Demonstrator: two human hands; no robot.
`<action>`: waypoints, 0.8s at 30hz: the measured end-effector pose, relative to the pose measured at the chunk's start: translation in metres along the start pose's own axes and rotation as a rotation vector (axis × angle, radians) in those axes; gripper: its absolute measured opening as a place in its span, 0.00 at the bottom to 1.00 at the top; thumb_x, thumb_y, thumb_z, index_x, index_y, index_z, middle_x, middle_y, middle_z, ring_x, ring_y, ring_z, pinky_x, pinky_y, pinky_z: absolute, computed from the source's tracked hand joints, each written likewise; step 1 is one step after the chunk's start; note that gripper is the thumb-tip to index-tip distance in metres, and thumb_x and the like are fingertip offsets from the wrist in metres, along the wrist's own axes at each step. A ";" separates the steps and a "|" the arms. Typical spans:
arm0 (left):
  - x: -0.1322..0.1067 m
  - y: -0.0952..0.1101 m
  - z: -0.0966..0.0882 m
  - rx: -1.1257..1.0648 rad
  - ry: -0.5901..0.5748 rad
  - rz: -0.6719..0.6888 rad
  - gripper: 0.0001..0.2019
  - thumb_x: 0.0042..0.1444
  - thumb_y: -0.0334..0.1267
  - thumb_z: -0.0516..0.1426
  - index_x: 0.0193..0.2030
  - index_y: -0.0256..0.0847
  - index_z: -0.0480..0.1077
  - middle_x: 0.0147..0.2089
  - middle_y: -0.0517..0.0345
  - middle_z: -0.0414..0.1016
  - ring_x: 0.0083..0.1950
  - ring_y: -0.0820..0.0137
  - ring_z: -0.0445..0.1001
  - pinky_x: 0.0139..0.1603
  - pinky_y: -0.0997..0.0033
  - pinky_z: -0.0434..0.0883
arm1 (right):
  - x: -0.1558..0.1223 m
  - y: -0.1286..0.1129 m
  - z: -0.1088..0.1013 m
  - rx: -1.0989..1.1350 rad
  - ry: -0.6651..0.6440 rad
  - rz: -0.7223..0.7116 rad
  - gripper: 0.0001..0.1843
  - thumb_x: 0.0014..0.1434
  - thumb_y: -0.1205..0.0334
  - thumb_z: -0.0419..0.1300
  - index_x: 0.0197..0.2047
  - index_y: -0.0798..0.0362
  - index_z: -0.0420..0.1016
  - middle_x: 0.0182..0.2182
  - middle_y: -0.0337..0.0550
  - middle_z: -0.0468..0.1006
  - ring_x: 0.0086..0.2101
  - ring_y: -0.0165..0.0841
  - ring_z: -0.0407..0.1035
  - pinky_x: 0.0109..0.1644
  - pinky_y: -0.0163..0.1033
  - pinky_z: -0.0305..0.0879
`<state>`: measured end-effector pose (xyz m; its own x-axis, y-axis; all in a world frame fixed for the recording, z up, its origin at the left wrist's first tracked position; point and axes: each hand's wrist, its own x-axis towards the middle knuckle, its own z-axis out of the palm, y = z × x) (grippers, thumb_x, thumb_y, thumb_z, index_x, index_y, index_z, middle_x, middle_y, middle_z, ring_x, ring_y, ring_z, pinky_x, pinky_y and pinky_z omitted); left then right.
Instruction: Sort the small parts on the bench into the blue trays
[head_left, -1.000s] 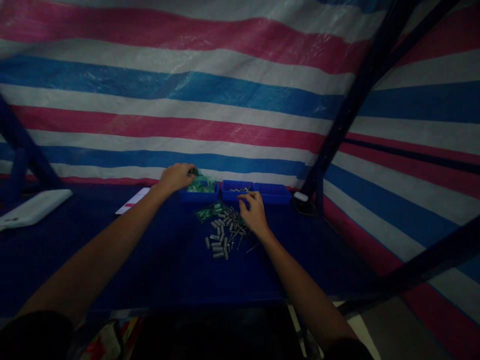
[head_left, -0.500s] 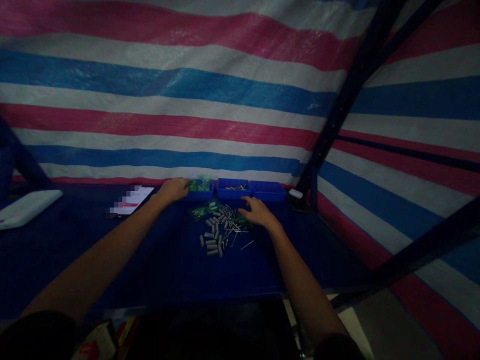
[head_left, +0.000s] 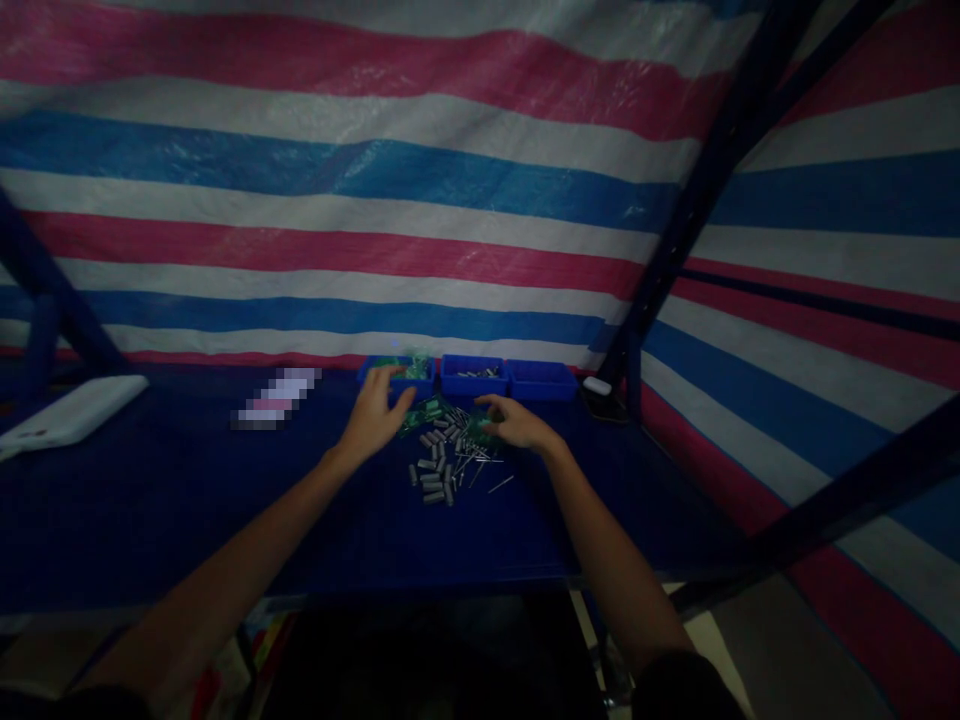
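Observation:
My left hand (head_left: 381, 410) hovers in front of the left blue bin, empty, with thumb and fingers apart. In that bin (head_left: 366, 368) are crumpled green plastic bags (head_left: 411, 366). With its fingers curled, my right hand (head_left: 519, 424) has hold of a small green plastic bag (head_left: 478, 430) at the right of the pile; the grip is partly hidden. Grey cylinders (head_left: 433, 480) lie loose on the blue table, mixed with thin metal rods (head_left: 474, 460). Another green bag (head_left: 424, 414) rests behind them, close to my left thumb.
The middle blue bin (head_left: 472, 386) holds small metal pieces, and a third blue bin (head_left: 541, 380) stands beside it. A pixelated flat object (head_left: 277, 398) and a white device (head_left: 75, 412) lie left. A dark phone-like slab (head_left: 604, 406) with a white case (head_left: 597, 385) is right.
My left hand has come away from the left bin, toward me and to the right, its fingers spreading. My right hand has closed in on the small green bag. The view has shifted slightly.

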<state>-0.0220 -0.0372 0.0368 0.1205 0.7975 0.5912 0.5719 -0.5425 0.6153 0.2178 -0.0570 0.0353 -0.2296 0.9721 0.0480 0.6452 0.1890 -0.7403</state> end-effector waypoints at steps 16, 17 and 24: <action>-0.023 0.009 0.021 -0.430 -0.124 -0.236 0.08 0.50 0.42 0.55 0.32 0.39 0.67 0.28 0.59 0.69 0.29 0.72 0.68 0.30 0.73 0.63 | -0.005 -0.037 0.057 -0.072 0.505 -0.313 0.11 0.47 0.64 0.58 0.36 0.51 0.74 0.36 0.43 0.63 0.42 0.35 0.59 0.48 0.41 0.57; -0.025 0.009 0.021 -0.309 -0.105 -0.127 0.07 0.51 0.40 0.54 0.33 0.40 0.68 0.30 0.58 0.70 0.31 0.70 0.68 0.33 0.72 0.64 | -0.003 -0.036 0.056 -0.015 0.481 -0.254 0.10 0.49 0.58 0.58 0.34 0.52 0.74 0.33 0.42 0.64 0.39 0.34 0.60 0.46 0.40 0.58; -0.037 0.023 0.019 -0.010 -0.264 0.301 0.06 0.53 0.38 0.53 0.33 0.42 0.71 0.35 0.54 0.72 0.39 0.66 0.67 0.43 0.66 0.62 | 0.006 -0.029 0.055 0.390 0.257 -0.180 0.21 0.54 0.48 0.49 0.23 0.56 0.70 0.18 0.34 0.65 0.22 0.27 0.57 0.28 0.32 0.53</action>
<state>0.0017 -0.0740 0.0195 0.4865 0.6420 0.5926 0.4712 -0.7640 0.4408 0.1576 -0.0647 0.0205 -0.0935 0.9409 0.3254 0.2803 0.3385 -0.8983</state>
